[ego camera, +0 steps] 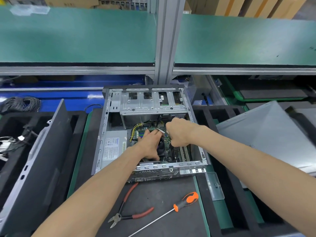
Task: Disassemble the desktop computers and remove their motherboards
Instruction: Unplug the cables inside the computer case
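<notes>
An open desktop case (109, 117) lies on its side on the dark mat, side panel off. Inside it the green motherboard (177, 151) shows, with a grey power supply (112, 146) to its left and yellow-black wires (136, 127) above. My left hand (150, 146) rests flat on the black CPU fan (161, 147), fingers spread over the board. My right hand (179, 132) is fisted over the board's upper right and grips a thin white-grey cable (161, 130). The drive cage (150, 101) fills the far end of the case.
Red-handled cutters (130, 214) and an orange-handled screwdriver (184, 202) lie on the mat in front of the case. A removed dark panel (42, 151) leans at the left, a grey panel (266, 134) at the right. Coiled black cables (22, 104) sit far left. A green shelf (77, 35) overhangs.
</notes>
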{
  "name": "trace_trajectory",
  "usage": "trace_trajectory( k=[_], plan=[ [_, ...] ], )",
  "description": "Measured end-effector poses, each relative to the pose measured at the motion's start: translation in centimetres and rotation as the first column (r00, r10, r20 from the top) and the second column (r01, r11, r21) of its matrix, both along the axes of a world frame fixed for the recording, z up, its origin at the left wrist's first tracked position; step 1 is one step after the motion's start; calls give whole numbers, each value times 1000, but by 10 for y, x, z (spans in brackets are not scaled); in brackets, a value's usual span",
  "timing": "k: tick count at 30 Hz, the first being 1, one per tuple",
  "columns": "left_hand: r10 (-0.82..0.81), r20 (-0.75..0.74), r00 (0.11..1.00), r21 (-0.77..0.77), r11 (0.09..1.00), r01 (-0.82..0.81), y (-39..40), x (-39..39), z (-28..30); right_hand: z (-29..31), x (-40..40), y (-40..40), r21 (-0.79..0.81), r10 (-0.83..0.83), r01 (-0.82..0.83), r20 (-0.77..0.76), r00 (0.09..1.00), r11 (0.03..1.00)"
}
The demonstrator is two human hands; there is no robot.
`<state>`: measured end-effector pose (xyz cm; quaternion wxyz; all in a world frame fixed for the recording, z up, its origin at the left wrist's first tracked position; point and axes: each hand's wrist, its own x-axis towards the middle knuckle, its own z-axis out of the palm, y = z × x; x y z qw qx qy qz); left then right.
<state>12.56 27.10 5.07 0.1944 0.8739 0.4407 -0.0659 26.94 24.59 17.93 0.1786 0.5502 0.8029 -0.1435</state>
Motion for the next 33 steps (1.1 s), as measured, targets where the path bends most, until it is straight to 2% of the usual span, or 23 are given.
trace_trajectory(
  k=[4,9,14,19,25,28,33],
  plan=[
    [-9,-89,996,-56,998,4,6,-3,11,9,5,9,-8,-120,119,-119,986,993],
    [17,-219,976,-56,998,-30,27,-21,32,7,16,8,4,-166,177,-313,935,984],
    [109,-157,982,17,994,-107,35,-25,33,-1,13,-5,23,-164,211,-551,818,977],
    [157,-90,983,-50,985,-162,36,-22,30,-10,-2,-10,97,-63,145,-576,815,985],
    [117,-55,992,-11,993,-118,35,-21,32,-24,-17,-10,142,-24,135,-597,802,981],
    [148,-2,989,-30,989,-148,34,-21,33,-29,-22,-10,165,-1,120,-585,811,979],
    [191,-46,980,-32,981,-193,33,-18,33,-29,-14,-12,220,-19,195,-616,787,956]
  ],
)
